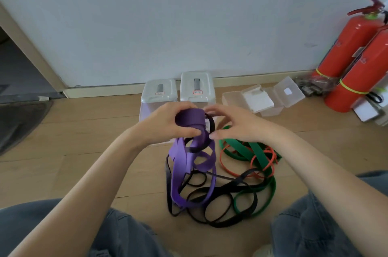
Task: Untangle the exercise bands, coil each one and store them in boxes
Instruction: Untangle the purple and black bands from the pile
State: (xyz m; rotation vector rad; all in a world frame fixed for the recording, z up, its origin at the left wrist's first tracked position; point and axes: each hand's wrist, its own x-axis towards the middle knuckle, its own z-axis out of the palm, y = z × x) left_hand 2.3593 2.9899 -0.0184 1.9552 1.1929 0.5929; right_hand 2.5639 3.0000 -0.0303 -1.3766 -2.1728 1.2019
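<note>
A wide purple band (pixel 190 119) is partly wound into a coil in my left hand (pixel 165 122), whose fingers and thumb curl round it. Its loose length hangs down to the floor, looped through a black band (pixel 218 200). My right hand (pixel 233 124) sits just right of the coil, fingers curved, fingertips touching the black loop beside it; I cannot tell whether it pinches it. A green band (pixel 255 151) and a thin orange band (pixel 266 164) lie tangled on the floor to the right.
Two lidded white boxes (pixel 159 91) (pixel 197 86) stand by the wall behind my hands. Open clear plastic boxes (pixel 270 97) lie to their right. Two red fire extinguishers (pixel 352 51) lean at the far right. My knees frame the pile.
</note>
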